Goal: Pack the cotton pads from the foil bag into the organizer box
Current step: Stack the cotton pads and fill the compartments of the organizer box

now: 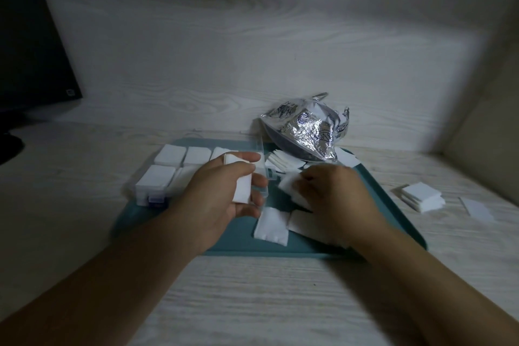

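A pale wood-grain desk (252,289) is backed by a panel of the same grain, and a dark monitor (31,36) is cut off by the upper left edge of the frame. The light is dim throughout. At centre frame a teal tray (398,205) is laid on the desk. On its left half the clear organizer box (168,174) is seen, several compartments filled with white pads; its nearer right part is hidden behind the left hand (224,194). A stack of cotton pads (242,185) is gripped in that hand between thumb and curled fingers. The right hand (334,196) is blurred, its fingers curled down onto loose pads (289,185) on the tray; whether any are pinched cannot be told. The crumpled foil bag (306,126) is propped at the tray's far edge, right of centre, with more pads spilled below it. At the right of the frame, off the tray, a small pile of pads (422,196) is left on the desk.
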